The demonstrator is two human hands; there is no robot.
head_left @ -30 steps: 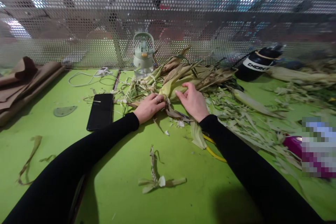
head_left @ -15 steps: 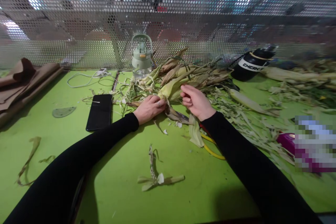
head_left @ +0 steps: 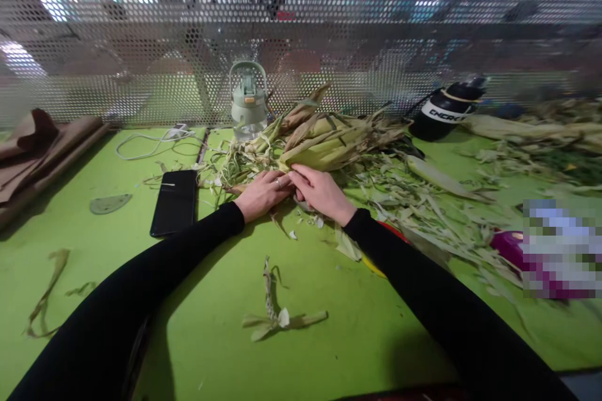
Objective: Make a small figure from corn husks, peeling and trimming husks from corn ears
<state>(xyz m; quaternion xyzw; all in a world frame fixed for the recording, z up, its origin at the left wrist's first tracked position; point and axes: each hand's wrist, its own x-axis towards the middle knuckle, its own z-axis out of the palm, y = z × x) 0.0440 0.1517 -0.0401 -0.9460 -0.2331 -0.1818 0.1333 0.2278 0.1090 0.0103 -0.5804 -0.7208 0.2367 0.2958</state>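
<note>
A bundle of corn husks (head_left: 324, 144), pale green and brown, lies on the green table in front of me. My left hand (head_left: 263, 191) is closed at its near left end, its fingertips partly covered by the other hand. My right hand (head_left: 322, 194) grips the same husk end, index finger stretched along it and the other fingers curled under. The two hands touch each other. Thin shredded husk strips (head_left: 235, 166) lie just beyond my left hand. A small braided husk piece (head_left: 270, 301) with crossed strips rests nearer to me.
A black phone (head_left: 174, 203) and a white cable (head_left: 145, 145) lie left, beside brown paper (head_left: 47, 153). A clear bottle with a green lid (head_left: 248, 103) stands behind. A black bottle (head_left: 442, 113) leans at the back right. Scissors with a yellow handle (head_left: 374, 266) lie partly under my right sleeve.
My right hand has moved left and down from above the husks to meet my left hand at the husk end. My left hand has stayed at the husk end.
</note>
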